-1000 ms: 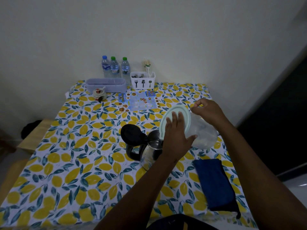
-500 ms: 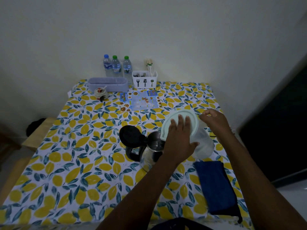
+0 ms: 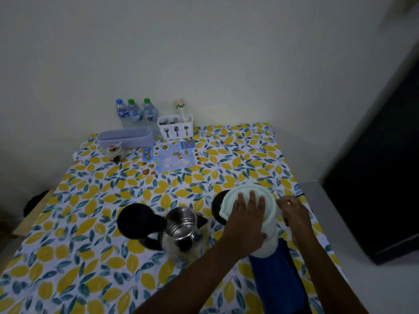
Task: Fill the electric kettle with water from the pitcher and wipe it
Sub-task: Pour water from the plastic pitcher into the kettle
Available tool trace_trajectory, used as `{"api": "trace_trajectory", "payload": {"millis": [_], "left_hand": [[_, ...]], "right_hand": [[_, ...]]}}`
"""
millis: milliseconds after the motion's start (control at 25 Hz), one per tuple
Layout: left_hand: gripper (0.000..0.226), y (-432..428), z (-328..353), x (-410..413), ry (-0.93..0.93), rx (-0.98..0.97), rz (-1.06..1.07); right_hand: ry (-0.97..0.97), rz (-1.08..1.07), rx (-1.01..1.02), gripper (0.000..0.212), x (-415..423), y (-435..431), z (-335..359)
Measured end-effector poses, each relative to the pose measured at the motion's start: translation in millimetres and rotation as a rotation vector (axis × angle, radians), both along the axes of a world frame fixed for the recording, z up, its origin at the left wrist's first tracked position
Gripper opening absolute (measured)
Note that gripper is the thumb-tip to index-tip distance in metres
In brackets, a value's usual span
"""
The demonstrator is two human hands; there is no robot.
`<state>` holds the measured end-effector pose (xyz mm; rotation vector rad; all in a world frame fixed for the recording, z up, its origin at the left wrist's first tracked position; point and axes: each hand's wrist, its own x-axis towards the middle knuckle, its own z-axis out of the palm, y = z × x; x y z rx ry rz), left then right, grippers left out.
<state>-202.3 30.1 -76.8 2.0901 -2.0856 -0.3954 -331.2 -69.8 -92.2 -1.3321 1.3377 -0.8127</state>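
The steel electric kettle (image 3: 181, 225) stands in the middle of the table with its black lid (image 3: 138, 220) flipped open to the left. Just right of it is the translucent pitcher (image 3: 269, 241), nearly upright, with a pale green lid (image 3: 231, 200). My left hand (image 3: 247, 216) lies flat on that lid, fingers spread, holding it down. My right hand (image 3: 293, 214) grips the pitcher's handle on the right side. A folded blue cloth (image 3: 278, 277) lies under and in front of the pitcher. A black round base (image 3: 216, 205) shows behind the pitcher.
At the back edge stand three water bottles (image 3: 135, 113), a white cutlery caddy (image 3: 175, 126), a lilac tray (image 3: 127, 137) and a small jar (image 3: 114, 151). A printed mat (image 3: 171, 157) lies in front of them. A wooden bench (image 3: 34, 214) sits left of the table.
The pitcher has swung back from its tilt over the kettle mouth to nearly upright and shifted right. Both hands stayed on it, and the kettle's opening is now uncovered.
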Motion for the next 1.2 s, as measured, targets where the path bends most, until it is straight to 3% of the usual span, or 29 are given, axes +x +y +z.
{"api": "trace_trajectory", "payload": {"millis": [360,520,1080,1200], "left_hand": [[0.096,-90.5,-14.6,-73.0,-0.160,-0.012,-0.111],[0.107,-117.6,-32.4,-83.6,-0.245,-0.025,-0.056],[0.091,-170.7,-57.4,-127.8,-0.306,-0.022,0.083],[0.087,-168.9,-62.4,-126.3,-0.317,-0.066,0.083]], "right_hand": [[-0.158,-0.155,0.003,0.015,-81.2,-73.6,-29.2],[-0.176,-0.103,0.045,0.015,-86.7,-103.2,-40.7],[-0.158,-0.010,0.097,0.028,-98.9,-174.9,-79.8],[-0.132,-0.014,0.063,0.019,-100.9,-172.4,-83.1]]}}
